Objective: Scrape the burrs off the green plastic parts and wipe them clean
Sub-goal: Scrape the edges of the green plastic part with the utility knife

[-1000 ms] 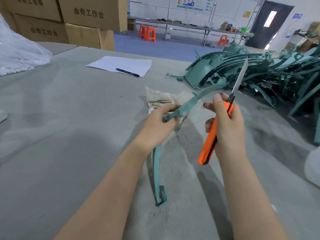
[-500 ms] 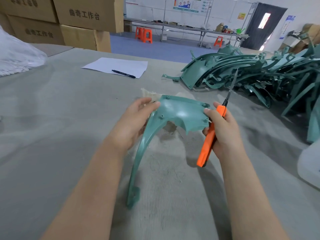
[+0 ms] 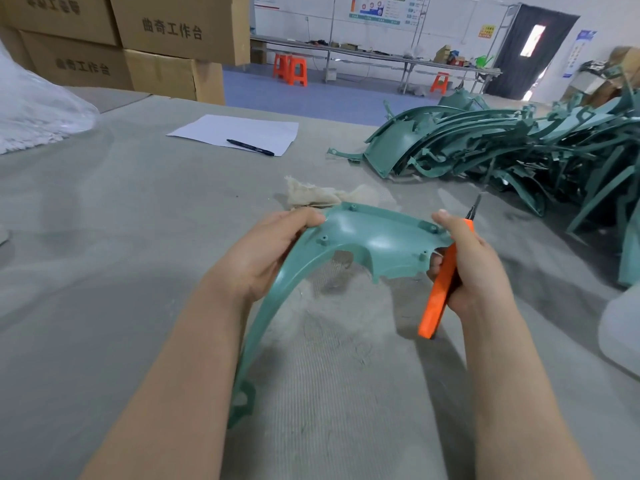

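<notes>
Head view gives me both hands close in, above the grey desk (image 3: pixel 104 271). My left hand (image 3: pixel 263 251) grips the left end of the green plastic part (image 3: pixel 367 237), thumb on top and fingers curled under its edge. My right hand (image 3: pixel 464 261) is closed round the orange knife (image 3: pixel 438 292), and its thumb presses the right end of the same part, so the part is held up between the two hands, clear of the desk. The knife's blade points up and away from me, past the part's right end; the blade is blurred, so I cannot tell its edge.

The part is a dull teal moulding: a broad, slightly glossy plate across the top, with small round bosses and a jagged notch cut in its lower edge. From the left end, a long narrow curved leg sweeps down towards me and ends in a tab with a hole.

Just beyond the part, a crumpled beige rag (image 3: pixel 318 197) lies on the desk. Further right is a heap of green parts (image 3: pixel 502 147). Further back lies a sheet of paper (image 3: pixel 242 128) with a black pen (image 3: pixel 250 147) on it, and behind that, cardboard boxes (image 3: pixel 173 32).
</notes>
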Tool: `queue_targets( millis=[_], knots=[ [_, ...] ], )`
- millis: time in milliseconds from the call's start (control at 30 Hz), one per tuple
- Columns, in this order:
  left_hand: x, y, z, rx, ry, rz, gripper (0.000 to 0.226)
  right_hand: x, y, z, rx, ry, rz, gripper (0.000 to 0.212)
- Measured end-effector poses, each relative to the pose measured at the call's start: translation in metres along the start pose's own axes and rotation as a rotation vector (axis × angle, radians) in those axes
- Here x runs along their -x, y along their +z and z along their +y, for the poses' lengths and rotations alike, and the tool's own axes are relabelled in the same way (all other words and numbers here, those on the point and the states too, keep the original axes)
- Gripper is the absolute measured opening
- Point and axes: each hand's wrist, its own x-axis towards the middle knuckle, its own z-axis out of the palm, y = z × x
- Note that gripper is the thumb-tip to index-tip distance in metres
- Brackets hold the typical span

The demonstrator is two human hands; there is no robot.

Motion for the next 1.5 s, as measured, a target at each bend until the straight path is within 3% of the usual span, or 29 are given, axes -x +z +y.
queue_targets(
  millis=[100, 267, 367, 433, 500, 567, 633, 700, 800, 933, 1067, 1133, 1267, 1433, 1500],
  knots=[
    [-0.001, -0.001, 0.001, 0.112, -0.029, -0.098, 0.018, -0.002, -0.005, -0.001, 0.029, 0.075, -0.127, 0.010],
    [-0.008, -0.017, 0.000, 0.203, -0.023, -0.207, 0.037, -0.004, -0.006, -0.002, -0.369, 0.096, 0.014, 0.020],
    [-0.012, -0.017, -0.003, 0.238, -0.045, -0.098, 0.026, -0.006, -0.009, -0.003, -0.617, 0.144, 0.035, 0.021],
    [-0.016, -0.015, -0.008, 0.131, -0.032, 0.063, 0.018, -0.006, -0.011, -0.001, -0.698, 0.176, 0.026, 0.015],
    [-0.018, -0.013, -0.011, -0.025, -0.011, 0.123, 0.011, -0.006, -0.009, 0.001, -0.704, 0.164, 0.013, 0.010],
    [-0.015, -0.008, -0.012, -0.142, -0.005, 0.006, 0.023, -0.005, -0.003, 0.001, -0.640, 0.125, 0.007, 0.011],
    [-0.014, 0.003, -0.016, -0.067, -0.019, -0.088, 0.060, -0.001, 0.008, 0.004, -0.561, 0.100, -0.004, 0.021],
    [-0.014, 0.020, -0.021, 0.052, -0.017, -0.104, 0.074, 0.007, 0.026, 0.011, -0.451, 0.077, -0.047, 0.023],
    [-0.016, 0.041, -0.028, 0.168, 0.069, -0.040, 0.065, 0.023, 0.051, 0.025, -0.225, -0.018, -0.137, 0.018],
    [-0.017, 0.039, -0.025, 0.452, 0.125, 0.182, 0.045, 0.039, 0.067, 0.040, 0.132, -0.167, -0.262, 0.015],
    [-0.017, 0.024, -0.021, 0.515, 0.142, 0.289, 0.038, 0.046, 0.065, 0.039, 0.256, -0.219, -0.434, 0.014],
    [-0.017, 0.019, -0.017, 0.486, 0.166, 0.291, 0.031, 0.042, 0.060, 0.033, 0.296, -0.234, -0.391, 0.021],
    [-0.016, 0.008, -0.012, 0.452, 0.145, 0.222, 0.027, 0.025, 0.040, 0.021, 0.524, -0.426, -0.108, 0.052],
    [-0.013, 0.003, -0.011, 0.376, 0.092, 0.101, 0.054, 0.012, 0.024, 0.021, 0.537, -0.460, 0.016, 0.053],
    [-0.013, 0.002, -0.011, 0.360, 0.078, 0.078, 0.054, 0.009, 0.024, 0.024, 0.526, -0.471, 0.010, 0.052]
  ],
)
